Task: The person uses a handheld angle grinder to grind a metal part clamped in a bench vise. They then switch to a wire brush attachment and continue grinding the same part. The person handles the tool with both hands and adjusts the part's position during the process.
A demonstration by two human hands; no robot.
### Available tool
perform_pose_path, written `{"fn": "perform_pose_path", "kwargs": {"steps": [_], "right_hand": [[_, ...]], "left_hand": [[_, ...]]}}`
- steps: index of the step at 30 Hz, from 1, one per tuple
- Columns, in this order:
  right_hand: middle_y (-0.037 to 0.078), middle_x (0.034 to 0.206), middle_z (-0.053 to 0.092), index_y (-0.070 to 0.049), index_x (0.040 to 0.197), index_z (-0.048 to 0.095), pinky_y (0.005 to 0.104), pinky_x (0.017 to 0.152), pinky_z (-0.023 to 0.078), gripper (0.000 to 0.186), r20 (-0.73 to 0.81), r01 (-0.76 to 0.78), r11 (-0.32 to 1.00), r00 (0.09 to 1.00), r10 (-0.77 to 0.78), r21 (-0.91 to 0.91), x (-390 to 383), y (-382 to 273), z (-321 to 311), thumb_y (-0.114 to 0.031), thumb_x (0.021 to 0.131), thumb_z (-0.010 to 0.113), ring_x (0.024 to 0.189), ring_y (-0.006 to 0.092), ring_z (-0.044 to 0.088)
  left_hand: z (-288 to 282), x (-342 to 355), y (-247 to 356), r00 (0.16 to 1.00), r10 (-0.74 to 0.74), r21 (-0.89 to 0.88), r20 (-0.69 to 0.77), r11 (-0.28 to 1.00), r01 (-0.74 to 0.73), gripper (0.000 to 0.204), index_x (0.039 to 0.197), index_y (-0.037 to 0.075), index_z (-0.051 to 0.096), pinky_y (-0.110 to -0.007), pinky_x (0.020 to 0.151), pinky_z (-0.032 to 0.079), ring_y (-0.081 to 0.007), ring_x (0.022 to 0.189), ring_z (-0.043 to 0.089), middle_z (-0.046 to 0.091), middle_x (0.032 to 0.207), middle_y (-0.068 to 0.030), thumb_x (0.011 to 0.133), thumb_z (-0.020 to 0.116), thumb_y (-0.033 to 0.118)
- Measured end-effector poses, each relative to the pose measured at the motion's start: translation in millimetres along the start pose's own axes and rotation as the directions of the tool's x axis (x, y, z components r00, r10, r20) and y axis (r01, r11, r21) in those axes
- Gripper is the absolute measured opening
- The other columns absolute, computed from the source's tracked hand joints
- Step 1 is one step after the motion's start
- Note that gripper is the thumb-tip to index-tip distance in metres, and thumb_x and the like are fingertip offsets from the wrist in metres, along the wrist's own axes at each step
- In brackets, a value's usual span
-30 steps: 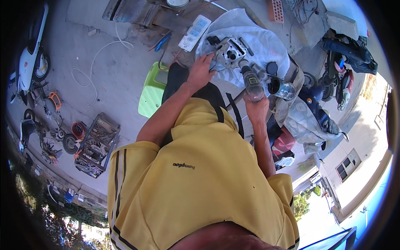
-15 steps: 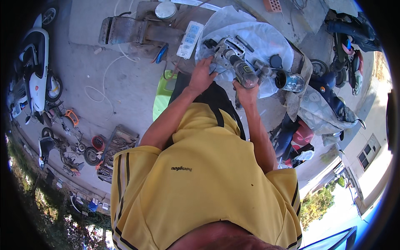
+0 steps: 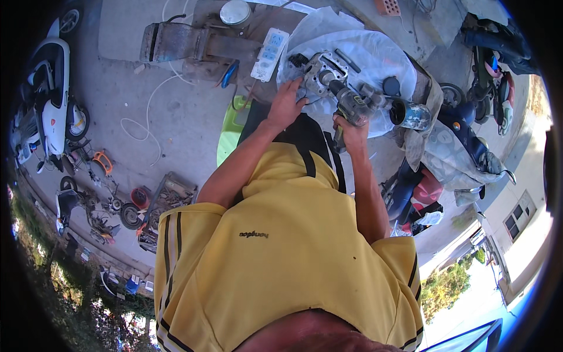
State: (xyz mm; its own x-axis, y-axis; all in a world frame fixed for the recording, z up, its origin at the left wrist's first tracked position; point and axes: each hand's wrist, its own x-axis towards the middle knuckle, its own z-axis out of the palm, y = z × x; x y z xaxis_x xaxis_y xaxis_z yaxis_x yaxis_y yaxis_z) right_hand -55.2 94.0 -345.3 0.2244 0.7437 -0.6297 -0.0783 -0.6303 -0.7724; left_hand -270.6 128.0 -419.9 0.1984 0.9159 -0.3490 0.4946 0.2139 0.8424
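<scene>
A metal engine part with bolt holes (image 3: 321,64) lies on a pale plastic sheet (image 3: 383,58). My right hand (image 3: 352,135) is wrapped round the handle of a grey power tool (image 3: 355,105), its nose against that part. My left hand (image 3: 284,108) has its fingers extended to the near left edge of the part, thumb apart; what the fingertips touch is hard to make out. A dark bar (image 3: 346,60), a black cap (image 3: 391,85) and a paint-spattered cylinder (image 3: 413,115) lie around the part.
A white power strip (image 3: 269,55) lies left of the sheet beside rusty steel (image 3: 179,41) and a round tin (image 3: 234,12). A green stool (image 3: 230,135) stands below. Scooters (image 3: 53,105) and dismantled bike parts (image 3: 105,217) are at left; covered scooters (image 3: 451,158) are at right.
My right hand and the tool rose toward the engine part, then shifted slightly right, the handle now showing more. My left hand stays near the part's edge. The view has shifted a little.
</scene>
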Motion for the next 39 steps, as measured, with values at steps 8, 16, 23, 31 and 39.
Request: {"fn": "perform_pose_path", "kwargs": {"steps": [8, 16, 23, 31, 39], "right_hand": [[0.006, 0.076, 0.066, 0.001, 0.095, 0.066, 0.0312, 0.057, 0.051, 0.020, 0.053, -0.014, 0.999, 0.999, 0.012, 0.031, 7.6, -10.5, 2.5, 0.005, 0.076, 0.072, 0.059, 0.0166, 0.063], [0.008, 0.075, 0.066, 0.000, 0.097, 0.066, 0.0322, 0.056, 0.051, 0.020, 0.128, -0.141, 0.985, 0.983, 0.128, 0.101, 13.2, -16.0, -13.5, 0.000, 0.078, 0.073, 0.060, 0.0180, 0.064], [0.009, 0.080, 0.067, 0.000, 0.101, 0.066, 0.0334, 0.057, 0.052, 0.024, 0.132, -0.198, 0.976, 0.974, 0.185, 0.092, 10.4, -28.7, -22.8, -0.001, 0.078, 0.073, 0.061, 0.0192, 0.065], [0.010, 0.082, 0.067, 0.001, 0.108, 0.065, 0.0346, 0.058, 0.054, 0.031, 0.159, -0.171, 0.978, 0.976, 0.151, 0.118, 29.8, -28.4, -13.1, 0.000, 0.078, 0.072, 0.063, 0.0194, 0.065], [0.009, 0.084, 0.068, -0.001, 0.111, 0.065, 0.0341, 0.057, 0.054, 0.034, 0.153, -0.181, 0.980, 0.974, 0.166, 0.086, 18.9, -27.9, -35.9, 0.000, 0.078, 0.073, 0.063, 0.0190, 0.065]], "left_hand": [[2.4, -1.6, -1.7, 0.999, 0.030, 0.010, -0.045, 1.000, -0.030, 0.062, 0.142, -0.001, 0.050, -0.046, 0.102, 0.047, -0.0423, 0.119, 0.055, 0.058, 0.127, -0.0221, 0.086, 0.076, 0.012], [9.1, -1.1, -6.2, 0.993, 0.062, 0.044, -0.099, 0.997, -0.058, 0.060, 0.141, -0.001, 0.051, -0.045, 0.096, 0.052, -0.0378, 0.111, 0.063, 0.060, 0.123, -0.0218, 0.086, 0.075, 0.008], [10.8, -3.1, -2.9, 0.989, 0.049, 0.068, -0.136, 0.997, -0.041, 0.059, 0.141, 0.000, 0.052, -0.044, 0.098, 0.051, -0.0387, 0.113, 0.062, 0.060, 0.123, -0.0215, 0.087, 0.074, 0.009], [9.7, -4.3, 0.3, 0.994, -0.001, 0.013, -0.110, 1.000, 0.002, 0.060, 0.142, 0.001, 0.051, -0.045, 0.104, 0.047, -0.0419, 0.121, 0.058, 0.059, 0.127, -0.0224, 0.088, 0.074, 0.011], [15.9, -5.1, -2.0, 0.989, -0.022, 0.008, -0.148, 1.000, 0.023, 0.060, 0.143, 0.001, 0.052, -0.045, 0.107, 0.046, -0.0430, 0.124, 0.056, 0.059, 0.130, -0.0229, 0.088, 0.074, 0.013]]}}
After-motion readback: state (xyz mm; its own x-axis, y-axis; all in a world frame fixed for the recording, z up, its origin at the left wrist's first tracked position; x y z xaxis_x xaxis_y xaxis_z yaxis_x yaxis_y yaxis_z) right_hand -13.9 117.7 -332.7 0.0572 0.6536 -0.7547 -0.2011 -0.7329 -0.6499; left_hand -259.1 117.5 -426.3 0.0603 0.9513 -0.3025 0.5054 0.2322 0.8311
